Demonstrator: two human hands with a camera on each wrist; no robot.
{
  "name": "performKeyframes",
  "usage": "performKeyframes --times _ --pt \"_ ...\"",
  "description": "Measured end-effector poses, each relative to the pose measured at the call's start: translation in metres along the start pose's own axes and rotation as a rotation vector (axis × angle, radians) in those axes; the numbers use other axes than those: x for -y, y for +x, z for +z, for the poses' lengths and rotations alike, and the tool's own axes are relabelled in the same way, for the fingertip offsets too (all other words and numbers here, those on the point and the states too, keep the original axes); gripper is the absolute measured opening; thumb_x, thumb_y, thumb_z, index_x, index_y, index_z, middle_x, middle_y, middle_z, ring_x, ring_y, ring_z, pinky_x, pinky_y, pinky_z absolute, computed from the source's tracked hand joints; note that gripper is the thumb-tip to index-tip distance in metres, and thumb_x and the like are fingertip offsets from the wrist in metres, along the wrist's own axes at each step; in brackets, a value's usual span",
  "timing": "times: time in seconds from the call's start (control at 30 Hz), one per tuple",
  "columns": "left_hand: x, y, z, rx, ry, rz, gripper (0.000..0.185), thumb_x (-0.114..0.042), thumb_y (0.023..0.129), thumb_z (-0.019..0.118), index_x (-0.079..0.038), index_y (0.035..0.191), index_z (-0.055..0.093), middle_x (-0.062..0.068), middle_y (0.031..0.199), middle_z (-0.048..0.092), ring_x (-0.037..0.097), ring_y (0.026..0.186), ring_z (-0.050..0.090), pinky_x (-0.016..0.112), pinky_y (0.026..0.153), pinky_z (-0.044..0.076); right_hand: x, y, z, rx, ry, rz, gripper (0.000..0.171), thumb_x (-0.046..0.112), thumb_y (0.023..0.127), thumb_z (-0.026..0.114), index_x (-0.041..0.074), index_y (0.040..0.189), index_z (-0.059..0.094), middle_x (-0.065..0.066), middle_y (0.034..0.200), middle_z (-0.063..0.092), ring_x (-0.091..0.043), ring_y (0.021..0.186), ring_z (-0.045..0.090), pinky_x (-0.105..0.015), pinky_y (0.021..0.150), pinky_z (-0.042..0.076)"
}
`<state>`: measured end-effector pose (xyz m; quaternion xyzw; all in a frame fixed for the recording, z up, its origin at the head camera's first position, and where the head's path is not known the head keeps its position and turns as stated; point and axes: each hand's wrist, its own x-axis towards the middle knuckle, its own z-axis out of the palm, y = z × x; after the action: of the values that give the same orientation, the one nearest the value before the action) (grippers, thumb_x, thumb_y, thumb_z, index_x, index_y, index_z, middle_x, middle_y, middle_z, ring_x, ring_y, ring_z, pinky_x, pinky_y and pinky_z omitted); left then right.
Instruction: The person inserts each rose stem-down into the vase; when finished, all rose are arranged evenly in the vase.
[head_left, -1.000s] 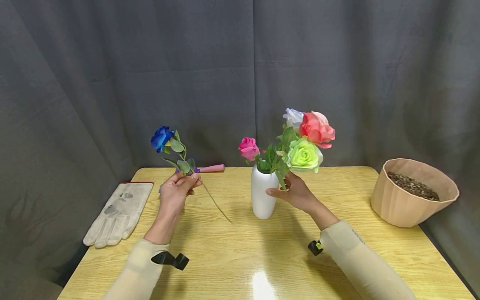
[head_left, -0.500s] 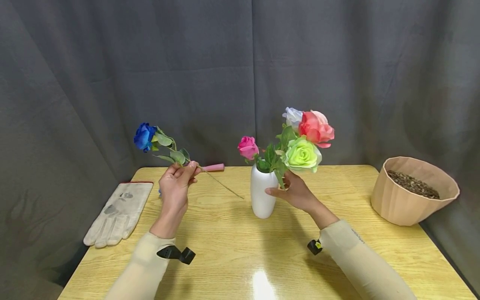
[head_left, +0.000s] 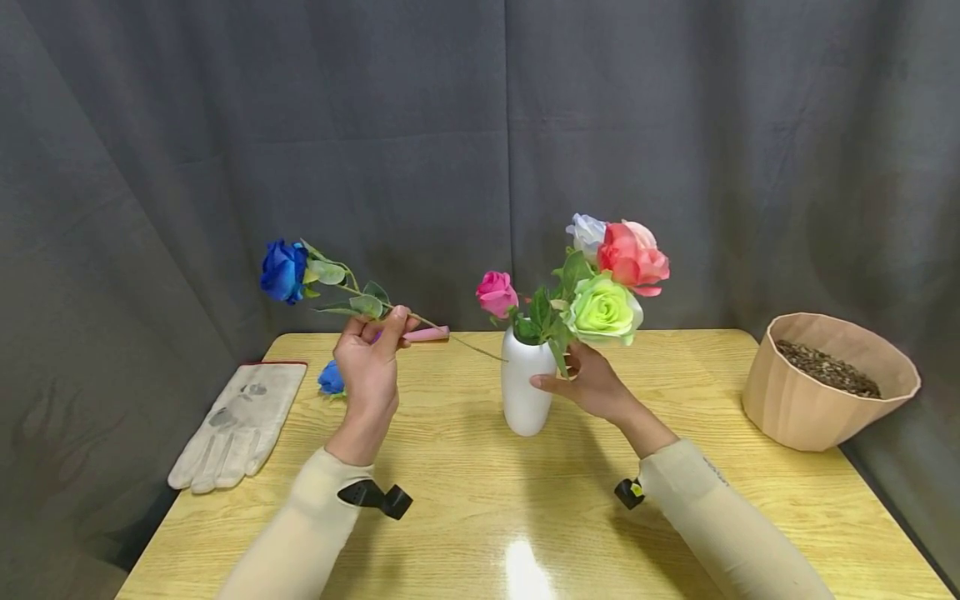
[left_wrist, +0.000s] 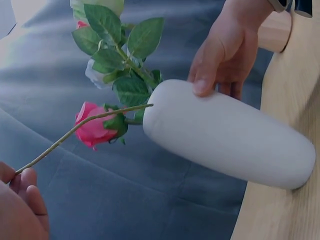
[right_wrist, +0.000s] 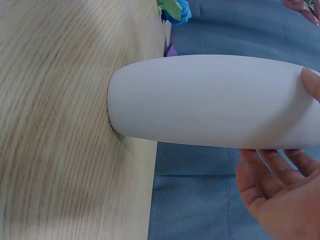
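My left hand (head_left: pixel 371 358) pinches the stem of a blue rose (head_left: pixel 283 271) between thumb and fingers. Its bloom points left, and the bare stem (left_wrist: pixel 75 134) slants right, its tip overlapping the white vase near the rim in the left wrist view. The white vase (head_left: pixel 525 387) stands upright on the table. With thumb and fingers on its right side near the top, my right hand (head_left: pixel 596 383) holds it. In the vase are a pink rose (head_left: pixel 497 294) leaning left, and a green rose (head_left: pixel 603 310), a coral rose (head_left: pixel 630 257) and a whitish rose (head_left: pixel 587 233) leaning right.
Another blue flower (head_left: pixel 332 379) lies on the table behind my left wrist. Near the back edge is a tool's pink handle (head_left: pixel 429 334). A stained work glove (head_left: pixel 240 425) lies at the left edge, and a peach planter (head_left: pixel 780 400) with dark soil stands right.
My left hand has moved right and up, and the stem has swung from pointing down to slanting toward the vase. The blue flower on the table shows more. The right hand stays put.
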<state>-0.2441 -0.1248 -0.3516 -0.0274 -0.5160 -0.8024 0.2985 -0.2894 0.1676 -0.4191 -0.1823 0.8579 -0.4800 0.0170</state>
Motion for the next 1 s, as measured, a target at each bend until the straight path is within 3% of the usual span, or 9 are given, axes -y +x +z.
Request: performKeyframes --times 0.27,0.6,0.77,1.0 --pt "-0.001 -0.002 0.014 -0.013 -0.080 0.028 0.015 -0.008 0.088 0.076 -0.006 0.097 0.064 -0.002 0.082 0.077 0.010 0.073 0.076 0.024 0.070 0.061 0.001 0.001 0.000 0.009 -0.003 0.019 0.080 0.045 0.084 0.079 0.016 0.149 0.043 -0.011 0.135 0.060 -0.030 0.107 0.063 -0.033 0.080 0.055" --pt "0.003 -0.005 0.023 0.011 -0.056 0.034 0.013 -0.011 0.089 0.075 -0.012 0.095 0.064 -0.003 0.083 0.076 0.009 0.076 0.075 0.023 0.068 0.059 -0.001 0.001 -0.001 0.008 -0.009 0.034 0.080 0.046 0.083 0.079 0.016 0.149 0.043 -0.012 0.134 0.060 -0.030 0.107 0.063 -0.034 0.079 0.055" --pt "0.007 -0.009 0.030 0.047 -0.072 0.024 0.015 -0.009 0.090 0.074 -0.008 0.100 0.063 0.000 0.083 0.076 0.011 0.068 0.074 0.028 0.067 0.062 -0.001 0.001 -0.001 0.010 -0.006 0.034 0.082 0.045 0.084 0.079 0.014 0.150 0.041 -0.014 0.135 0.060 -0.031 0.107 0.065 -0.035 0.078 0.056" --pt "0.016 -0.015 0.036 0.076 -0.027 0.015 0.013 -0.005 0.090 0.073 -0.001 0.098 0.063 -0.004 0.078 0.076 0.007 0.066 0.070 0.021 0.066 0.057 -0.001 0.001 0.000 0.005 -0.017 0.038 0.082 0.046 0.084 0.079 0.015 0.150 0.041 -0.012 0.134 0.061 -0.030 0.107 0.065 -0.035 0.078 0.056"
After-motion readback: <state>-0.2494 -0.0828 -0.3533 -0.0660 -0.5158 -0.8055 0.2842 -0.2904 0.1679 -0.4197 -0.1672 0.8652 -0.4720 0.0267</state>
